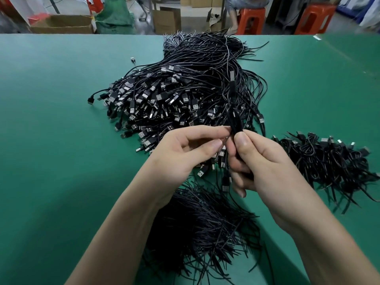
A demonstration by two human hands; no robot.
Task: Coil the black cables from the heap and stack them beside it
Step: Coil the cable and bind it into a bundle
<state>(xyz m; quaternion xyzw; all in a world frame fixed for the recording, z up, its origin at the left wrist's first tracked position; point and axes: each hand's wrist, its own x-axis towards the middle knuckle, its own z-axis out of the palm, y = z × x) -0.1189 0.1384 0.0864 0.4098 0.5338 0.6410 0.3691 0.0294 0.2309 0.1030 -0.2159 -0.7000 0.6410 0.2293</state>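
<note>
Green matte table top (61, 140), two orange plastic stools (249, 20) behind it, open brown cardboard boxes (61, 23), green mesh sack (114, 19)

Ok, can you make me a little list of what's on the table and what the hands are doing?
table: green mat
heap: big pile of loose black USB cables, middle
stack: coiled cables, right of the heap
ties: thin black strands, near edge, under the wrists
folded cable, held upright above the heap
right hand: gripping the folded cable
left hand: fingertips pinching at the folded cable
</note>
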